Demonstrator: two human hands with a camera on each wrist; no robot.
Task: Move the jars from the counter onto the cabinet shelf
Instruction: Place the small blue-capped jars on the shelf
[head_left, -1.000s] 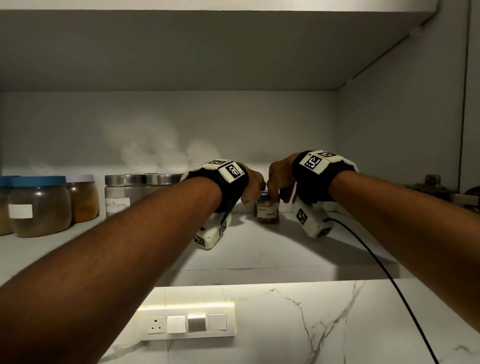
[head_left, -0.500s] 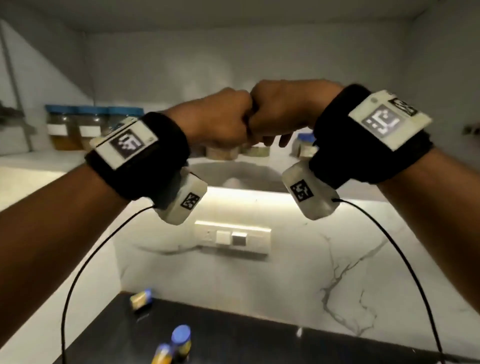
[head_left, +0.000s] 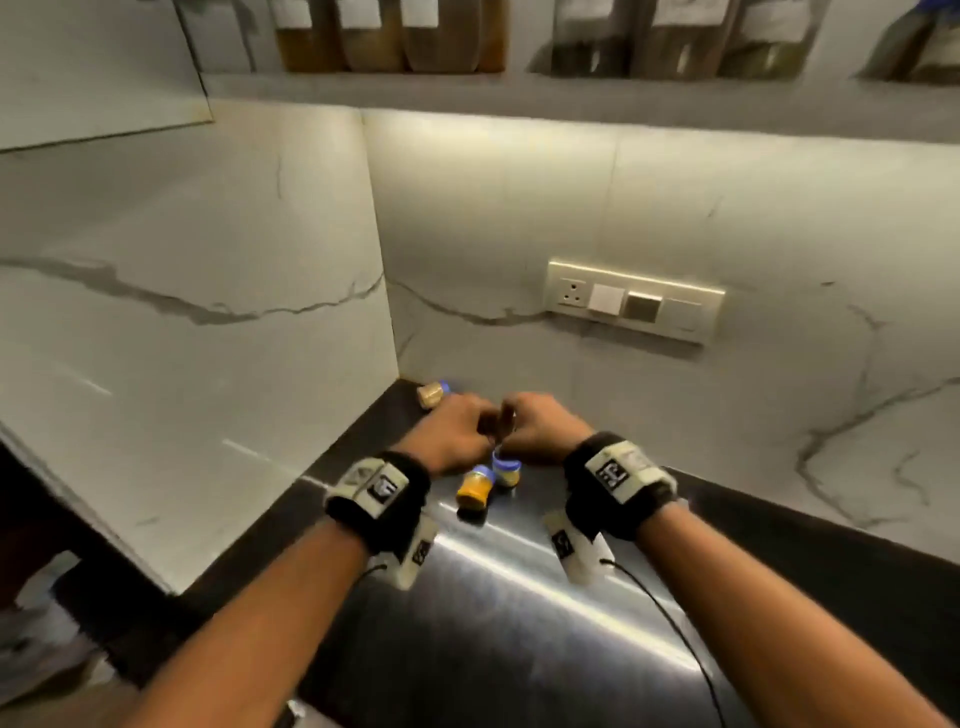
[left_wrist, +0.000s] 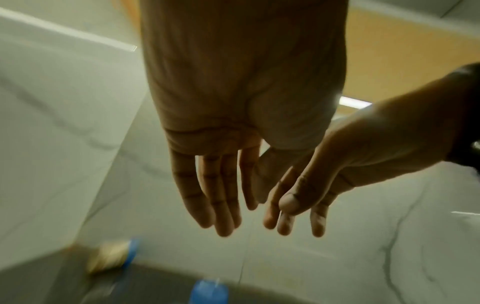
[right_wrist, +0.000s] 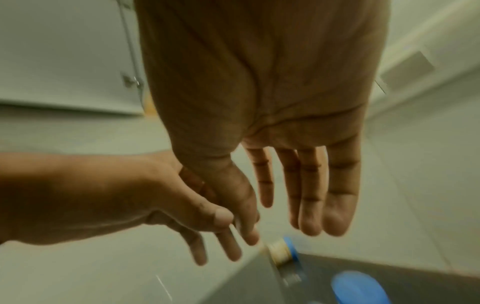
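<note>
Three small blue-lidded jars are on the dark counter (head_left: 519, 623). A pale jar (head_left: 434, 393) lies on its side in the back corner. A yellow jar (head_left: 475, 488) and another jar (head_left: 506, 467) sit side by side just below my hands. My left hand (head_left: 457, 431) and right hand (head_left: 540, 426) hover close together over them. In the wrist views the left hand (left_wrist: 221, 205) and right hand (right_wrist: 298, 205) have straight fingers pointing down and hold nothing. The pale jar (left_wrist: 114, 257) (right_wrist: 281, 250) lies beyond the fingertips.
The cabinet shelf (head_left: 571, 98) runs across the top and carries several larger jars. A switch and socket panel (head_left: 634, 306) is on the marble back wall. A marble side wall (head_left: 208, 312) closes the counter on the left.
Both hands came down from the shelf, where they were at a small jar, to the counter. They went from fists to open. The head view tilted down.
</note>
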